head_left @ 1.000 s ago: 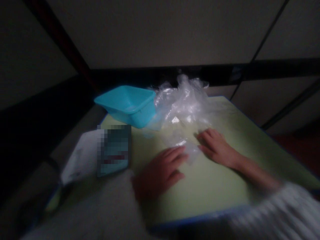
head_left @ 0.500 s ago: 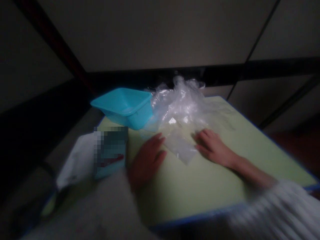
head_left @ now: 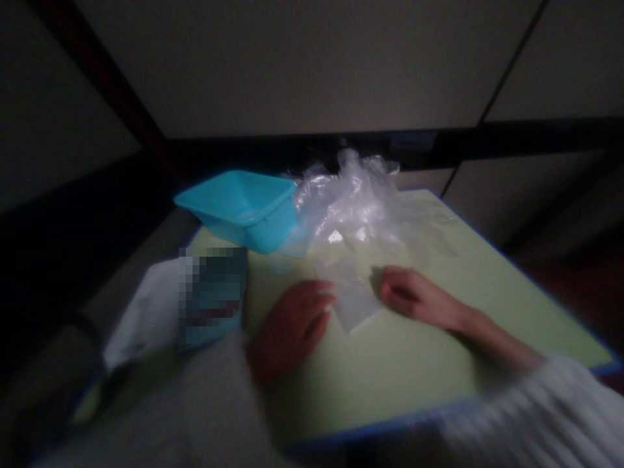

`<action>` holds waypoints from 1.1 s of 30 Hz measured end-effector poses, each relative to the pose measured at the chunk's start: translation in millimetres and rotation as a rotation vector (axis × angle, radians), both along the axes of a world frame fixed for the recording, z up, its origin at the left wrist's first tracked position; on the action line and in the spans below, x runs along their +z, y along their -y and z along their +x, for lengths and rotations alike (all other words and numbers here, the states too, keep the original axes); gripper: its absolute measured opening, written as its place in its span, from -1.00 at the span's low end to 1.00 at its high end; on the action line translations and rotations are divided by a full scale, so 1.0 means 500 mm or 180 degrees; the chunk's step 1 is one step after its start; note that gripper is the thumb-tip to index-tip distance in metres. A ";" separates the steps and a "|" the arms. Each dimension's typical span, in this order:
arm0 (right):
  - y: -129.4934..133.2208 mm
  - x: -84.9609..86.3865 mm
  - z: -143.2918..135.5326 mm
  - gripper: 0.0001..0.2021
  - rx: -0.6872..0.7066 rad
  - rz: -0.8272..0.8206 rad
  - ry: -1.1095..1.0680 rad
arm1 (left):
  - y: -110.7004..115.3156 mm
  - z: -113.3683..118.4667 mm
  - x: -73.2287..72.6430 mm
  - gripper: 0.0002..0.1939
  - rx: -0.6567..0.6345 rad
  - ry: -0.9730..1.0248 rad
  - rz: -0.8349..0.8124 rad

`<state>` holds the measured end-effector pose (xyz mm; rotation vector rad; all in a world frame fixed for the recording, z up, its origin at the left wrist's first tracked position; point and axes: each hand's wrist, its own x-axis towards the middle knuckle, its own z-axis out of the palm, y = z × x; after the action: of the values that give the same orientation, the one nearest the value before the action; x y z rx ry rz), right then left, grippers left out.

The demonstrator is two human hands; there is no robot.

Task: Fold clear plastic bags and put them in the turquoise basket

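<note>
The right sleeve [head_left: 541,416] is pale grey-white, with blurred ribs or stripes; the left sleeve [head_left: 214,396] looks plain, darker grey.

A turquoise basin [head_left: 270,224] stands on the blue-edged table [head_left: 390,377], near a white item [head_left: 146,312] and a pixelated teal object [head_left: 217,286].

The single view looks out from the person's head, over the near edge of the yellow-green table [head_left: 390,370], facing forward and down. It sits close enough that the left hand [head_left: 290,328] and right hand [head_left: 422,296] show large in the lower middle, sleeves running off the bottom. The clear plastic bags [head_left: 361,205] lie farther out, and the wall [head_left: 312,71] fills the top.
</note>
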<state>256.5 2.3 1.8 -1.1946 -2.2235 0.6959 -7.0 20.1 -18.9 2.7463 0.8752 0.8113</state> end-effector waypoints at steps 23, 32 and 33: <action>0.025 -0.008 0.004 -0.66 0.0787 0.2416 0.1484 | 0.014 0.016 0.015 -0.74 -0.0833 -0.0518 0.0001; 0.025 -0.024 0.008 -0.74 0.0829 0.2134 0.1599 | 0.016 0.018 0.020 -0.77 -0.0862 -0.0485 0.0018; 0.026 -0.026 0.008 -0.75 0.0806 0.2093 0.1556 | 0.016 0.016 0.017 -0.77 -0.0829 -0.0448 0.0026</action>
<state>260.5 -10.5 -11.0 -0.8004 -2.7103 -0.2892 1.0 12.3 -10.1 2.8703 0.5182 0.5814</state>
